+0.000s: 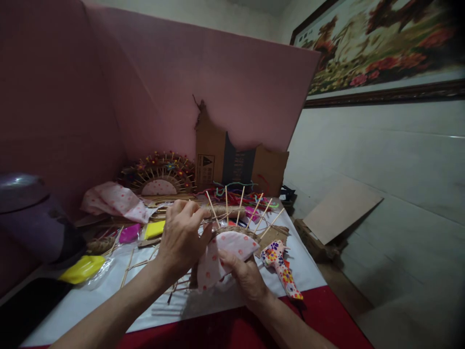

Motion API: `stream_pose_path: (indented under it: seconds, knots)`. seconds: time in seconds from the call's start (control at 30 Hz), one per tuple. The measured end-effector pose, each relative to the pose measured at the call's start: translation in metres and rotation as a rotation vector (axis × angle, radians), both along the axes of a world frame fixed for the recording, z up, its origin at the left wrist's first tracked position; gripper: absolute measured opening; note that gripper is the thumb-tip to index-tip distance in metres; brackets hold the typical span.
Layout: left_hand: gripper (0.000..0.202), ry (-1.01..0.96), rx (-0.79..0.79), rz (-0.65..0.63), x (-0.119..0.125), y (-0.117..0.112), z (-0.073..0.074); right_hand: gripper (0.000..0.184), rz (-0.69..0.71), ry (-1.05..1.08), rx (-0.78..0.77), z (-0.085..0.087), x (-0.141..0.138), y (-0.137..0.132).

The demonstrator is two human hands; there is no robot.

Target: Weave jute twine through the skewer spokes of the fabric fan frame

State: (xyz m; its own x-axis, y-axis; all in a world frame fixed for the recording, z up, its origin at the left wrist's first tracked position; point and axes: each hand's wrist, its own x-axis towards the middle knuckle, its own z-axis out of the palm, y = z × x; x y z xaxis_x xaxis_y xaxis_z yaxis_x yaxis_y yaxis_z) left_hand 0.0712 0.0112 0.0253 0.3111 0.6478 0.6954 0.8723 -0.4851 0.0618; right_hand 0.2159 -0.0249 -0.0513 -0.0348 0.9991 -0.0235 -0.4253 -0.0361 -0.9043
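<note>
Pinching the white, pink-dotted cloth half-circle [236, 242] with thin wooden sticks [226, 206], the right hand [250, 281] holds it over the white-and-red counter [305, 271]; the left hand [183, 235] curls by its edge, grip hard to tell.

Half-round red-spotted cloth piece [238, 242] in the right hand [250, 283], thin sticks [226, 206] fanned from curved edge

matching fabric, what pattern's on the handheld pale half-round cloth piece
Scattered reddish spots on the pale half-round cloth piece, best in head view.
</note>
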Motion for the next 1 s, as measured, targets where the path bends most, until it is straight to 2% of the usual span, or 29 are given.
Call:
stream_pose_path:
  seconds: [0.13, 0.23, 0.37, 0.43, 0.53, 0.6, 0.67, 0.83, 0.9, 1.0]
  knots:
    - [0.012, 0.018, 0.017, 0.022, 0.005, 0.003, 0.001, 0.030, 0.011, -0.024, 0.006, 0.001, 0.001, -0.001]
    - [0.010, -0.016, 0.021, -0.005, -0.002, 0.006, 0.002, 0.028, 0.002, -0.009, -0.001, -0.002, 0.001, 0.000]
    - [0.011, -0.199, 0.011, -0.016, -0.024, 0.007, 0.007, 0.025, -0.043, 0.054, -0.040, -0.003, 0.000, 0.000]
    - [0.011, -0.378, -0.042, 0.004, -0.039, 0.007, 0.008, 0.025, -0.058, 0.089, -0.070, -0.001, 0.000, 0.000]
    - [0.015, -0.774, -0.230, 0.025, -0.061, 0.010, 0.001, 0.027, -0.081, 0.153, -0.083, 0.002, 0.001, 0.000]
    - [0.018, -1.093, -0.382, -0.036, -0.073, 0.014, -0.009, 0.027, -0.092, 0.210, -0.096, 0.002, 0.003, 0.002]
    - [0.021, -1.294, -0.658, -0.112, -0.080, 0.016, -0.019, 0.029, -0.117, 0.267, -0.121, 0.002, 0.004, 0.004]
    - [0.016, -1.370, -1.337, -0.336, -0.068, 0.010, -0.035, 0.032, -0.106, 0.380, -0.164, 0.004, 0.005, 0.004]
    - [0.008, -1.431, -1.440, -0.459, -0.058, 0.005, -0.037, 0.032, -0.092, 0.402, -0.177, 0.004, 0.005, 0.004]
    - [0.010, -1.432, -1.475, -0.576, -0.050, -0.001, -0.037, 0.030, -0.056, 0.411, -0.206, 0.003, 0.005, 0.003]
